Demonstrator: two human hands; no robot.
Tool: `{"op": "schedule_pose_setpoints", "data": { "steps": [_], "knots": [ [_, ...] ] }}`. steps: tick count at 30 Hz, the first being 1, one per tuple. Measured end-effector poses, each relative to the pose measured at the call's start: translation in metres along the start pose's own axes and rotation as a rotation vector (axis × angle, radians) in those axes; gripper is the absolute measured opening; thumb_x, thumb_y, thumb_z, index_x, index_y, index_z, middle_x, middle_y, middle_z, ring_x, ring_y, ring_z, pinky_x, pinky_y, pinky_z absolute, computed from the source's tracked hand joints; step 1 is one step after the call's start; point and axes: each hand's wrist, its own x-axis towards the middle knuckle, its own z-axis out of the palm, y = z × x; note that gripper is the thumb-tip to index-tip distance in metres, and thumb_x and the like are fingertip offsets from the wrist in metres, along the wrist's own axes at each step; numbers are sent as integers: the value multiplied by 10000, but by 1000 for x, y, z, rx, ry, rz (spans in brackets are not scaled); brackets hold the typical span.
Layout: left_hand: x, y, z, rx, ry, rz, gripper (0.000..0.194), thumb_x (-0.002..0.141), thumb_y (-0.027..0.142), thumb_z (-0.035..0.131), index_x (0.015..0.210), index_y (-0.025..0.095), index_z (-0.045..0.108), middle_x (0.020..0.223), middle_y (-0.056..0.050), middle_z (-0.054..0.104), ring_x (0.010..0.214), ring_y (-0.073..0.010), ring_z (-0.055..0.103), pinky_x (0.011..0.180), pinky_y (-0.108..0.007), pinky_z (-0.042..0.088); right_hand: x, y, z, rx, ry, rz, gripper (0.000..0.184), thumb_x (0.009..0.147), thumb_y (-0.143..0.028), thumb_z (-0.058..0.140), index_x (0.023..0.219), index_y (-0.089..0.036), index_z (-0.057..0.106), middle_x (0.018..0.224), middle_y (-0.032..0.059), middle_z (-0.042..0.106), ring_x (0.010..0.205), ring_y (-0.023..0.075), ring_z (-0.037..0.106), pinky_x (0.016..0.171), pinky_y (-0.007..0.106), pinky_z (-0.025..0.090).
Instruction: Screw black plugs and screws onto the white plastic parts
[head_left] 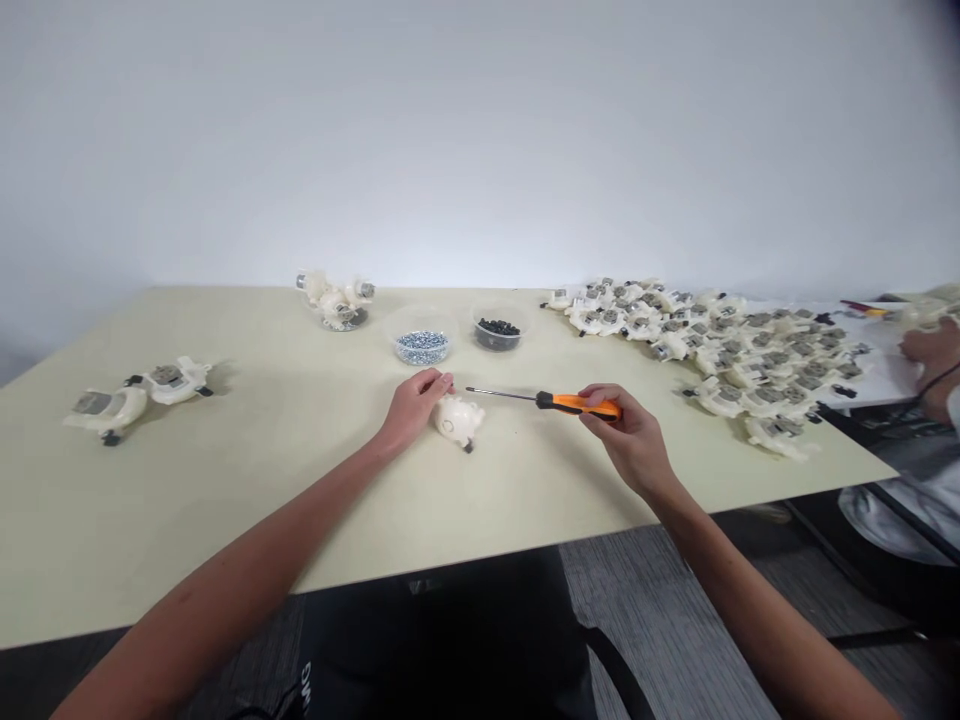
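While the orange-and-black screwdriver (546,400) has its tip clear of every part, no screw is being driven at this moment. The cream plastic housing (457,420) lies on the table (150,520), on the near side of the tub of silvery screws (420,317) and slightly to its right; whether any screw is seated in it cannot be told. The left hand (416,405) is at the housing's left side, fingers bent close together, though whether they pinch or merely steady it is unclear. The right hand (630,435), to the near right of the tub, has its fingers curled round the screwdriver's handle. Two motor-bearing housings (127,410) lie left of the tub, and a large group of housings (750,350) lies far to its right. Judging by the poised tool, this one looks unfinished; which others are finished or waiting, the view does not settle.
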Motion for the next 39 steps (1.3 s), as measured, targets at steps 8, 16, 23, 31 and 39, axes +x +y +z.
{"op": "schedule_pose_setpoints", "data": {
  "steps": [8, 16, 23, 31, 39],
  "knots": [
    [15, -15, -12, -250, -4, -71, 320, 793, 436, 626, 925, 157, 711, 764, -31, 577, 684, -120, 506, 646, -245, 399, 5, 25, 9, -217, 79, 93, 203, 797, -362, 623, 936, -218, 588, 1050, 58, 619, 844, 190, 563, 746, 330, 431],
    [19, -12, -14, -533, 28, -82, 300, 754, 299, 694, 1011, 145, 678, 785, -38, 611, 747, -118, 566, 691, -254, 442, 7, 44, 20, -590, -37, -101, 115, 827, -262, 540, 929, -229, 582, 1029, 96, 564, 951, 256, 571, 855, 459, 469],
    [15, -6, -13, -659, 12, -130, 254, 776, 359, 701, 851, 128, 626, 742, -19, 598, 673, -88, 549, 695, -245, 455, 15, -5, 74, -660, -275, -339, 388, 905, -340, 505, 1286, -271, 484, 1282, 136, 482, 1228, 308, 455, 1010, 515, 397],
    [14, 0, -13, -748, 2, -132, 294, 794, 414, 679, 763, 145, 563, 666, 22, 497, 584, -66, 457, 598, -223, 405, 46, -17, 128, -513, -577, -160, 459, 858, -503, 565, 1240, -253, 517, 1137, 83, 616, 1032, 254, 591, 893, 416, 465],
    [19, -12, -15, -459, 45, -39, 235, 753, 361, 707, 801, 145, 628, 737, -11, 583, 687, -95, 524, 640, -233, 412, 47, 12, 122, -654, -337, -358, 287, 861, -288, 574, 1123, -220, 480, 1103, 120, 529, 1073, 296, 515, 883, 454, 452]
  ]
}}
